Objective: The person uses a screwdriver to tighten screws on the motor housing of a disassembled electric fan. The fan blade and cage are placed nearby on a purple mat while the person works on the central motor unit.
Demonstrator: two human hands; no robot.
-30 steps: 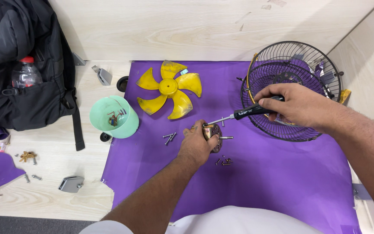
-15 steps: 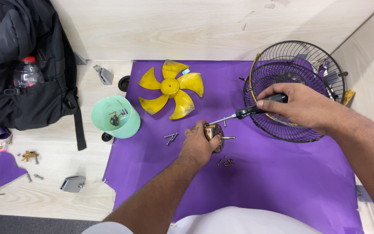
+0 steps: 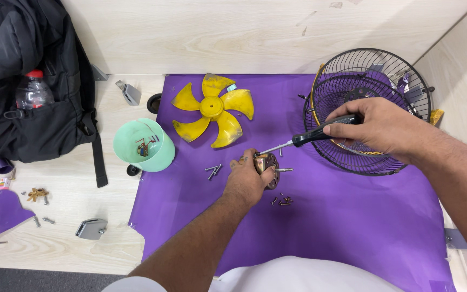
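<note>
While my left hand [image 3: 251, 181] pins the small motor part [image 3: 267, 166] to the purple mat [image 3: 352, 227], fingers curled and pinching its edge, my right hand [image 3: 380, 128] is wrapped tight round the screwdriver [image 3: 308, 137] — tip angled down into the part's top. Looks like I'm mid-screw here, loose screws [image 3: 212, 171] lying just beside. Next call, I'd say: keep the tip seated, steady pressure, no slipping — yellow fan blade [image 3: 213, 110] and wire guard [image 3: 367, 108] sit apart.
</note>
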